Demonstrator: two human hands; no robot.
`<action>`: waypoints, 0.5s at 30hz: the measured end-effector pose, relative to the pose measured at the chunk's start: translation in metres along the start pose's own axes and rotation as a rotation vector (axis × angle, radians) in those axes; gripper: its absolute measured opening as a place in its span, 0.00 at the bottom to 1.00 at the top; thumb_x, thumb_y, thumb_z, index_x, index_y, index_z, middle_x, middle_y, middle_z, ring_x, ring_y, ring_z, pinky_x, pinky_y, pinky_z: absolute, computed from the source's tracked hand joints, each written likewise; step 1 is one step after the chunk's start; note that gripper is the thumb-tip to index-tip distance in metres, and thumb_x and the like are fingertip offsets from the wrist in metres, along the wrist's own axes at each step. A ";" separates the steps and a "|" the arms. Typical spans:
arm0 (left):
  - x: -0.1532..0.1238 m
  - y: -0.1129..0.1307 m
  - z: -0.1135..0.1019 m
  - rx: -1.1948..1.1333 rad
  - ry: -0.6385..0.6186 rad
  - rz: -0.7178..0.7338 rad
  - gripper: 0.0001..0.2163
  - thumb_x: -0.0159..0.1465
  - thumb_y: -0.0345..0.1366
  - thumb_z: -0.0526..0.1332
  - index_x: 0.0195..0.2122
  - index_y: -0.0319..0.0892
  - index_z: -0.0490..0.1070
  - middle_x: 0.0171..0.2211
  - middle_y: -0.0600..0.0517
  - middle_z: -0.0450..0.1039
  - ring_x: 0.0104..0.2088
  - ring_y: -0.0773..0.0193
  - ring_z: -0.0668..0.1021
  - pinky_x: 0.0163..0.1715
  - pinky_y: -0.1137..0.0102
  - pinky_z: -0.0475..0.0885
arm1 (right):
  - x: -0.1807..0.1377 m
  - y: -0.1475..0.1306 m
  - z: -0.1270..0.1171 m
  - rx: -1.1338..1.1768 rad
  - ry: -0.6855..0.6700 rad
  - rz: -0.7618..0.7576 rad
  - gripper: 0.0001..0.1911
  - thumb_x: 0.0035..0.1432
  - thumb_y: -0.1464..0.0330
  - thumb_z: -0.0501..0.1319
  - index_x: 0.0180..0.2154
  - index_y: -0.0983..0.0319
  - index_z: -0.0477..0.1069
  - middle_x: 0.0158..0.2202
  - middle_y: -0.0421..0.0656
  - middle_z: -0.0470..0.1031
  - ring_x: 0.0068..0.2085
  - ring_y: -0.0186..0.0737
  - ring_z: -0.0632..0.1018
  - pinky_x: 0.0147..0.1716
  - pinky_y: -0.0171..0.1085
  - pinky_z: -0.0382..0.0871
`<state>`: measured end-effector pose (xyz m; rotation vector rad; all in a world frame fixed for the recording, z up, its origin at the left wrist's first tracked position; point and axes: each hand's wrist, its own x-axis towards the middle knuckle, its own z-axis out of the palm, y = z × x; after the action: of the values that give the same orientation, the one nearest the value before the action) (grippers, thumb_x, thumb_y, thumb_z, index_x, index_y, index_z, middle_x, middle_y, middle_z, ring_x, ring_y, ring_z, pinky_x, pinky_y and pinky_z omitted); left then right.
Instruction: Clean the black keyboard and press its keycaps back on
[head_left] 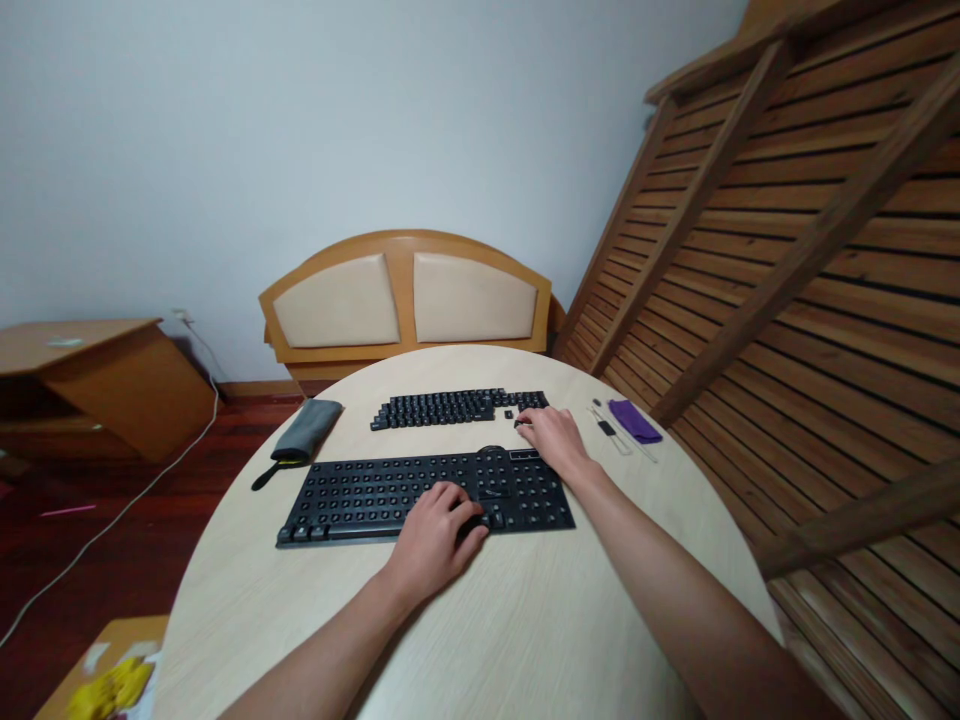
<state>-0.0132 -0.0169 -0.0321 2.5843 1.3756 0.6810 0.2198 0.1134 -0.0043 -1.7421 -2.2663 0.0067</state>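
Note:
A black keyboard (360,497) lies on the round table, most of its keycaps off and the small key posts showing. A few keycaps sit along its bottom row, at the left corner and beside my left hand. My left hand (439,530) rests on the keyboard's lower edge, right of its middle, fingers bent and thumb apart. Beyond the keyboard, loose black keycaps (435,408) are laid out in rows. My right hand (553,435) reaches over the keyboard's upper right, its fingertips pinched at a dark keycap (519,423) by the right group; the fingers partly hide it.
A grey pouch (307,432) lies at the table's left. At the right are a purple cloth (635,421) and a wire keycap puller (611,432). A padded headboard (405,290) stands behind the table (525,620), and wooden slats (787,250) lean at the right.

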 end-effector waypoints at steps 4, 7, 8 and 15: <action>0.001 0.000 0.000 0.000 0.001 -0.005 0.08 0.68 0.38 0.61 0.45 0.44 0.75 0.41 0.48 0.72 0.46 0.53 0.72 0.45 0.59 0.71 | -0.030 -0.011 -0.009 0.227 0.034 -0.105 0.12 0.66 0.64 0.59 0.47 0.58 0.78 0.45 0.44 0.82 0.47 0.43 0.78 0.51 0.42 0.65; 0.001 0.001 -0.001 0.001 -0.003 -0.011 0.08 0.67 0.38 0.61 0.45 0.44 0.75 0.41 0.48 0.72 0.45 0.53 0.72 0.45 0.58 0.71 | -0.056 -0.018 -0.017 0.560 -0.075 -0.237 0.11 0.64 0.64 0.61 0.46 0.59 0.78 0.44 0.44 0.81 0.42 0.42 0.79 0.45 0.40 0.69; 0.001 0.001 -0.001 0.001 -0.005 -0.012 0.08 0.67 0.38 0.61 0.45 0.44 0.75 0.41 0.48 0.72 0.45 0.53 0.72 0.45 0.58 0.71 | -0.064 -0.020 -0.019 0.627 -0.113 -0.248 0.11 0.64 0.64 0.61 0.46 0.59 0.78 0.44 0.44 0.81 0.42 0.41 0.79 0.45 0.39 0.70; 0.000 -0.001 -0.001 -0.023 0.007 0.009 0.08 0.68 0.37 0.60 0.45 0.44 0.75 0.40 0.48 0.72 0.45 0.54 0.72 0.45 0.59 0.71 | -0.093 -0.013 -0.018 0.616 -0.204 -0.300 0.08 0.62 0.65 0.64 0.42 0.58 0.79 0.42 0.43 0.81 0.45 0.42 0.77 0.49 0.41 0.68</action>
<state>-0.0140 -0.0163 -0.0313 2.5743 1.3508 0.7044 0.2335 0.0188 -0.0052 -1.1170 -2.2967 0.7633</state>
